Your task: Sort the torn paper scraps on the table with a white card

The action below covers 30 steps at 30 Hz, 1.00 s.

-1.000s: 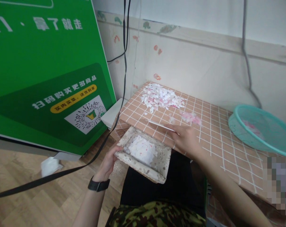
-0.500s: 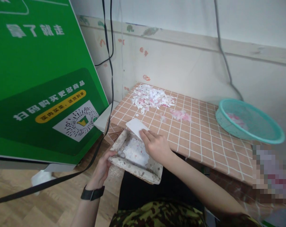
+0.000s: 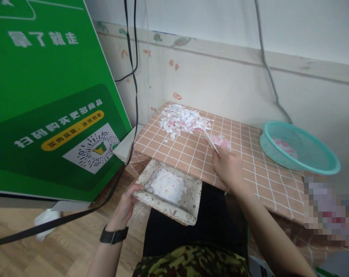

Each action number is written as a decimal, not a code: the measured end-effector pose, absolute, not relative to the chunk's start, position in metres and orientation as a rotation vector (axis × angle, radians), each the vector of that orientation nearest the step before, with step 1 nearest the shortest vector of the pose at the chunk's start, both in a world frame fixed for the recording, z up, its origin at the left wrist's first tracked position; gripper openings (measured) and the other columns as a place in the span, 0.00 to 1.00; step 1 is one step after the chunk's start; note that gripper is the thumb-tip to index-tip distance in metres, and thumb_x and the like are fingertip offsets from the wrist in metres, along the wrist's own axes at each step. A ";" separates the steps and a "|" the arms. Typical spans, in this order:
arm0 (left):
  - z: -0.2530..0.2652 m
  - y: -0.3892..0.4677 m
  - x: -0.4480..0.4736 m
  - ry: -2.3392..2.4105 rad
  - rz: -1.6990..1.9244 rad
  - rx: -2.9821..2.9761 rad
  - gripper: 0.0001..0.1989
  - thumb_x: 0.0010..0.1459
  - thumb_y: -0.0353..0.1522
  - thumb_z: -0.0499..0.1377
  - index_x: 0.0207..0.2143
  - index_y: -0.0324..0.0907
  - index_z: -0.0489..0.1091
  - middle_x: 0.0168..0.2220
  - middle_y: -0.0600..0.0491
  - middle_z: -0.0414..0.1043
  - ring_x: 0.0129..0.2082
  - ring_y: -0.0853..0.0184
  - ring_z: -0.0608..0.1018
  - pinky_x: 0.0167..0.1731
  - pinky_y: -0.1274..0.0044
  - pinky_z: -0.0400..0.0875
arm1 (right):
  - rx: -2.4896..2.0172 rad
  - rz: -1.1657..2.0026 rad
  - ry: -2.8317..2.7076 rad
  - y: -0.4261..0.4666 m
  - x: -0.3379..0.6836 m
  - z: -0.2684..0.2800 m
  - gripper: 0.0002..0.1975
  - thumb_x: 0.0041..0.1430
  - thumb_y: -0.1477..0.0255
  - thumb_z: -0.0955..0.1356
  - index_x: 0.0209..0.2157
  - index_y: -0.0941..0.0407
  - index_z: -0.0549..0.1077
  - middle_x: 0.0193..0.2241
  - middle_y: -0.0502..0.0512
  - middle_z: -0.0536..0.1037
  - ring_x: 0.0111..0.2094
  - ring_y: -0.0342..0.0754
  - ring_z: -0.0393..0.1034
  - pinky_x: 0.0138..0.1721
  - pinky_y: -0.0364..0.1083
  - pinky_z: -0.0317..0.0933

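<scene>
Your left hand [image 3: 128,202] has fingers hidden beneath the tray [image 3: 165,207], whose paper bits [image 3: 167,185] are too small to tell apart. The card [image 3: 211,143] in your right hand [image 3: 229,166] shows little but its thin edge. The picture cuts off your forearms [image 3: 265,217] below and the green sign [image 3: 41,77] at left; a blocky blur [image 3: 326,211] masks something at right.

Half a second ago the right hand [image 3: 228,165] was over the tray [image 3: 191,211]; now it is above the desk [image 3: 255,161], beside the pink scraps [image 3: 222,141]. The card [image 3: 211,142] in its fingers [image 3: 216,161], then face up, has turned edge-on, its tip now near the white pile [image 3: 181,118]. The paper bits [image 3: 168,186] inside the tray, partly covered then, are uncovered. Since the first picture, the view has turned rightward.
</scene>
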<state>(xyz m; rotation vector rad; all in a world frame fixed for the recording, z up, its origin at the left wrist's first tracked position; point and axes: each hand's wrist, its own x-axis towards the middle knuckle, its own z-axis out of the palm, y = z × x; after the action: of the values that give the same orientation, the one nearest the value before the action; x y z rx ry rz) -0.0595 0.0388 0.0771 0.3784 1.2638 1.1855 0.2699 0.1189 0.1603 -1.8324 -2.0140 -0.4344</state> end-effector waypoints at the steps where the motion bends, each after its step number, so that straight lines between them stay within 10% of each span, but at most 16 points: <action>1: 0.076 0.039 -0.059 1.264 1.177 0.379 0.10 0.43 0.32 0.65 0.30 0.38 0.77 0.28 0.53 0.81 0.30 0.59 0.80 0.32 0.73 0.71 | -1.830 -0.424 -1.992 0.118 0.267 0.161 0.18 0.63 0.72 0.60 0.50 0.56 0.75 0.29 0.59 0.81 0.24 0.50 0.73 0.26 0.45 0.57; 9: 0.057 0.038 -0.030 1.250 1.114 0.421 0.09 0.44 0.34 0.64 0.28 0.37 0.77 0.24 0.53 0.79 0.28 0.61 0.77 0.33 0.72 0.69 | -1.585 -0.239 -2.426 0.121 0.195 0.167 0.21 0.63 0.77 0.58 0.57 0.59 0.66 0.50 0.63 0.77 0.38 0.52 0.76 0.33 0.47 0.64; 17: 0.042 0.028 0.016 1.054 0.900 0.629 0.24 0.50 0.34 0.58 0.51 0.41 0.73 0.38 0.53 0.80 0.37 0.58 0.77 0.36 0.72 0.68 | -1.785 -0.234 -2.406 0.133 0.183 0.179 0.20 0.63 0.78 0.57 0.55 0.61 0.65 0.45 0.66 0.78 0.36 0.55 0.76 0.32 0.49 0.66; 30: 0.028 0.024 0.023 0.987 0.863 0.689 0.24 0.51 0.34 0.56 0.51 0.42 0.72 0.39 0.52 0.78 0.37 0.60 0.75 0.34 0.74 0.66 | -2.084 -0.301 -1.963 0.119 0.251 0.173 0.18 0.63 0.74 0.58 0.48 0.59 0.74 0.34 0.66 0.79 0.33 0.54 0.73 0.34 0.49 0.60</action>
<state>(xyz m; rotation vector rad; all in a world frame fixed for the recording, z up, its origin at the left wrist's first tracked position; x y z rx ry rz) 0.0226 0.0243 0.0279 0.6889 0.9867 0.8625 0.2506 0.1191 0.1729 -2.0843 -1.9625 -0.3011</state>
